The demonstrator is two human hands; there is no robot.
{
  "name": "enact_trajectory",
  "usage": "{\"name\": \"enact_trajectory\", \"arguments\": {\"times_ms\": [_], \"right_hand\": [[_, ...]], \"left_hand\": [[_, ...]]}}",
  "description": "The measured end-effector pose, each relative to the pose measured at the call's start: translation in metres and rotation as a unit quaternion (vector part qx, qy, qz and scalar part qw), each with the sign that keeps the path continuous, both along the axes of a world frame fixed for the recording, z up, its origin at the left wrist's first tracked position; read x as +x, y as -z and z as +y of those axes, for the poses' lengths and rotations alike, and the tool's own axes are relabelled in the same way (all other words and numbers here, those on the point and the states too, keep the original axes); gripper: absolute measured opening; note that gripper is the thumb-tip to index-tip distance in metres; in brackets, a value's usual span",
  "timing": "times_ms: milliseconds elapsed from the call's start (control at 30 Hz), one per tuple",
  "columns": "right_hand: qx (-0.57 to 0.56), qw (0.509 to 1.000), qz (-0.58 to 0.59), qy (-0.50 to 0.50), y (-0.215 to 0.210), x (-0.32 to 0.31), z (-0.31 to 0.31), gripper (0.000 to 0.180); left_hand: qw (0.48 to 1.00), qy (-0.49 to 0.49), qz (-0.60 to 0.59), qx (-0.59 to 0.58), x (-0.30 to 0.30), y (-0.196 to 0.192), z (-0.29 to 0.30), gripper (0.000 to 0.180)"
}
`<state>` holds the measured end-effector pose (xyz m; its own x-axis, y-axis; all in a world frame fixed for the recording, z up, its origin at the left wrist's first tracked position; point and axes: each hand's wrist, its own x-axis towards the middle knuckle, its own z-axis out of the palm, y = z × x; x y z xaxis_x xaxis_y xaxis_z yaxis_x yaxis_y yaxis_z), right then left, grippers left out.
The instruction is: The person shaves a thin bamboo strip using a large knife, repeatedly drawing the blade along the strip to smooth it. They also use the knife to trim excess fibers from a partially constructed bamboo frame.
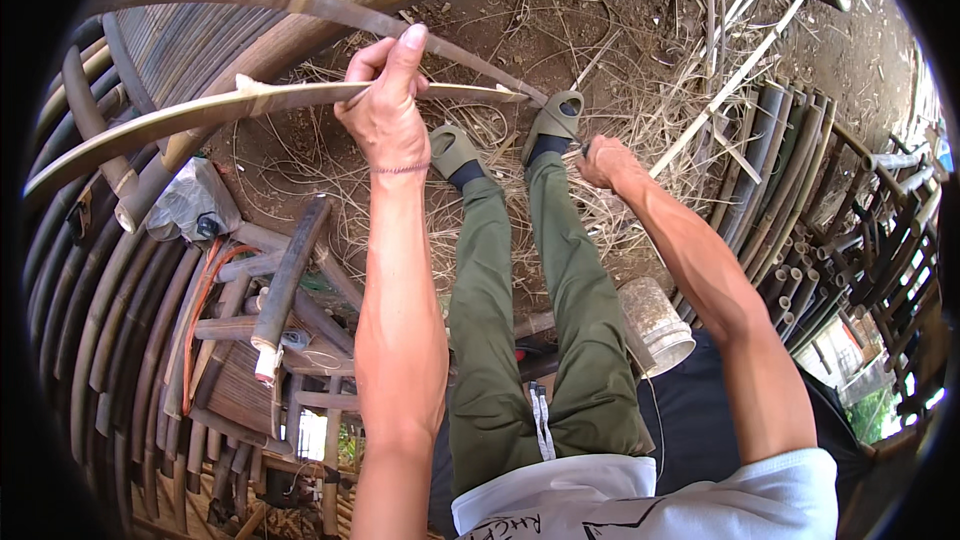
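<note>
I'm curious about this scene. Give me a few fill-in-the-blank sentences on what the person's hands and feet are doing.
1. The left hand grips a long, thin ____ strip.
2. The right hand is closed near the person's ____ foot.
3. The person wears grey-green ____ on the feet.
4. A plastic jar lies beside the person's ____ leg.

Missing words: bamboo; right; sandals; right
</note>
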<state>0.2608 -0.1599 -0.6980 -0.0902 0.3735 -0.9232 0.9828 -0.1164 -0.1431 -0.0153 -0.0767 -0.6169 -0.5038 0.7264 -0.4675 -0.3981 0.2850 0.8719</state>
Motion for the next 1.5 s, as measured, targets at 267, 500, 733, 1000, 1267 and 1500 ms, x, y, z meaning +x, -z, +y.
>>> {"name": "enact_trajectory", "arguments": {"times_ms": [267,500,733,1000,1267,1500], "right_hand": [[-0.283,0.855,0.057,0.430,0.028,0.019,-0.001,0.027],[0.113,0.985,0.060,0.113,-0.075,-0.012,-0.033,0.038],[0.009,0.944,0.069,0.322,-0.265,0.048,-0.093,0.025],[0.098,0.564,0.527,0.628,-0.499,0.025,0.095,0.052],[0.072,0.257,0.680,0.683,-0.523,-0.031,0.215,0.051],[0.204,0.220,0.489,0.819,-0.447,-0.047,0.217,0.021]], "left_hand": [[1.000,-0.003,0.007,-0.023,-0.017,-0.015,-0.030,0.019],[0.984,-0.040,0.167,0.052,-0.035,-0.166,-0.005,0.016],[0.923,0.045,0.346,0.160,-0.085,-0.392,0.082,0.023],[0.840,0.288,0.443,0.123,-0.023,-0.511,0.129,0.021],[0.693,0.607,0.386,0.045,0.024,-0.456,0.131,0.025],[0.685,0.567,0.457,0.030,-0.035,-0.387,0.233,0.038]]}}
